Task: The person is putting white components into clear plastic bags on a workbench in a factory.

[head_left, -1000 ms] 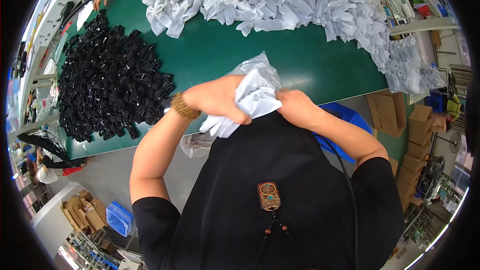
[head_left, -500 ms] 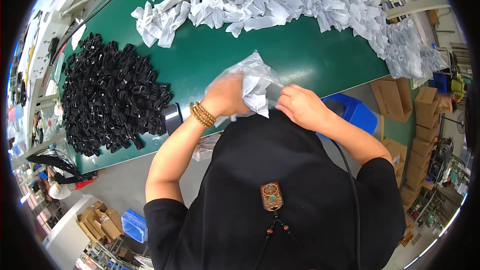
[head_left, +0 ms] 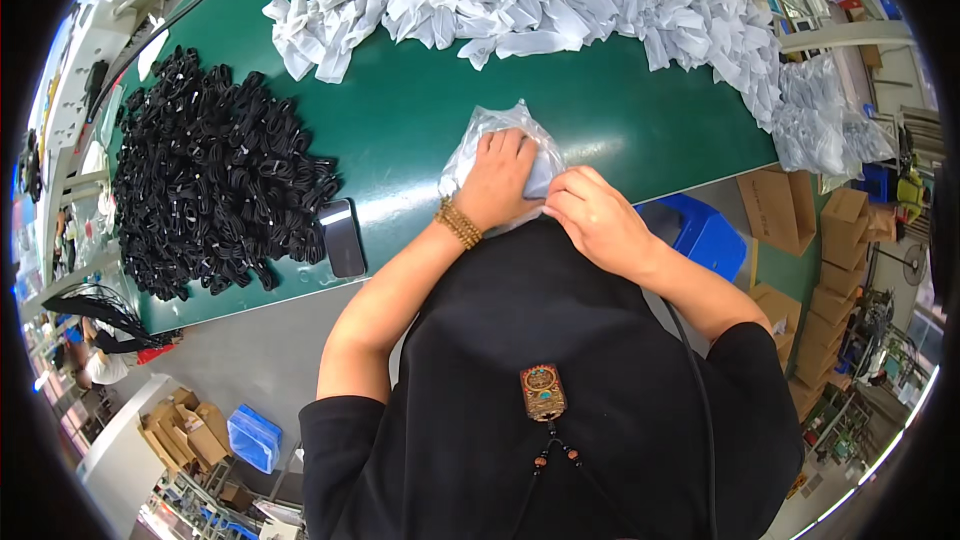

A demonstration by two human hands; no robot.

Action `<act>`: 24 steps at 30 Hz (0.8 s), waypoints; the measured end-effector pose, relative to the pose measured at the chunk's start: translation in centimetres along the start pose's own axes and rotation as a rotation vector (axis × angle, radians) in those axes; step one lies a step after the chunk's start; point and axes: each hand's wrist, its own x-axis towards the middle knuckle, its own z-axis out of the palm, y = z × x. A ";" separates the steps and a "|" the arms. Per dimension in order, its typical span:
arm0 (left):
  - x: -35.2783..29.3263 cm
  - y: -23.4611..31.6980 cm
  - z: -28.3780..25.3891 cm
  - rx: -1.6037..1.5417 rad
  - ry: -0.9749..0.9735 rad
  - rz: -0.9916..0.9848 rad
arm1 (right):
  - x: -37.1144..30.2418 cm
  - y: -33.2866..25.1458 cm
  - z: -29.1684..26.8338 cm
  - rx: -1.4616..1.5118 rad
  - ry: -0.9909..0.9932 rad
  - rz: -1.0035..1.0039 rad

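Observation:
A clear plastic bag [head_left: 484, 123] with whitish contents lies at the table's front edge, close against my body. My left hand [head_left: 497, 183], with a beaded bracelet on the wrist, lies over the bag, its fingers stretched out and pressing on the contents. Whether those fingers are inside or on top of the bag, I cannot tell. At the bag's right edge, my right hand [head_left: 600, 220] is closed in a pinch on the plastic. The bag's near part is hidden by my hands.
Black bundled cables [head_left: 215, 180] are heaped on the left of the green table [head_left: 400, 140], beside a phone [head_left: 343, 238]. White wrapped packets [head_left: 540, 0] spread along the far side. Clear bags [head_left: 825, 115] lie at the right end. A blue stool [head_left: 705, 240] and cardboard boxes [head_left: 780, 210] stand right.
My left hand has moved right and its fingers now lie over the bag's contents. The loose white packet seen between my hands is now pressed down in the bag. The phone is more fully visible.

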 end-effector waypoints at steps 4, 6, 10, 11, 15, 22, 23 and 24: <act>-0.2 -1.1 2.3 -0.071 0.165 0.151 | 0.4 0.2 -0.2 0.074 -0.139 -0.091; 0.2 -1.1 3.0 -0.019 0.153 0.052 | 1.3 0.8 -0.7 0.142 -0.227 -0.131; -0.8 -0.6 -0.3 -0.121 0.227 -0.033 | 4.6 4.4 -1.7 0.509 -0.235 0.011; -1.2 -0.5 -1.7 -0.186 0.269 -0.040 | 6.0 6.6 -1.9 0.449 -0.133 0.198; -2.8 -4.8 -6.2 -0.655 0.431 -0.167 | 10.0 19.3 3.7 -0.027 0.115 0.275; -0.6 -25.3 -2.1 0.041 0.670 -0.771 | 11.8 24.8 8.9 -0.533 -0.169 0.153; 0.5 -26.3 -2.6 0.163 0.666 -0.798 | 11.8 24.0 8.5 -0.489 -0.225 0.156; 1.4 -27.2 -2.9 0.213 0.610 -0.701 | 12.0 23.1 8.2 -0.448 -0.283 0.162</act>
